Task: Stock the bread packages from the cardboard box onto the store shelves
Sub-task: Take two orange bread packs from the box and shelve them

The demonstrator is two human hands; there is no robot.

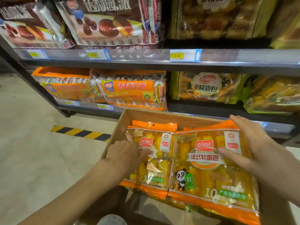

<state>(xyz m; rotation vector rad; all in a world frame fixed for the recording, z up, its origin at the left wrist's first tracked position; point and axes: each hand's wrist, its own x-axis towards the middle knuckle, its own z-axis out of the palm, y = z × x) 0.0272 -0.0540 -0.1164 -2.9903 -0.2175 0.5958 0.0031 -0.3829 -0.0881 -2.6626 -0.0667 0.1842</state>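
Shelves [162,62] stocked; cardboard box [146,116] on floor [32,143].

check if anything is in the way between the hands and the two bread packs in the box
Nothing visible. The left hand already rests on the left bread pack, and the right hand has its fingers on the right bread pack. Both packs lie on top in the open cardboard box.

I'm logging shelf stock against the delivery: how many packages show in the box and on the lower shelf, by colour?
Orange-edged clear bread packages in the cardboard box: 2 (left, right)
Orange pie packs on the lower shelf: 2 ()
Green-edged bread bags on the lower shelf: 2 ()
Total: 6
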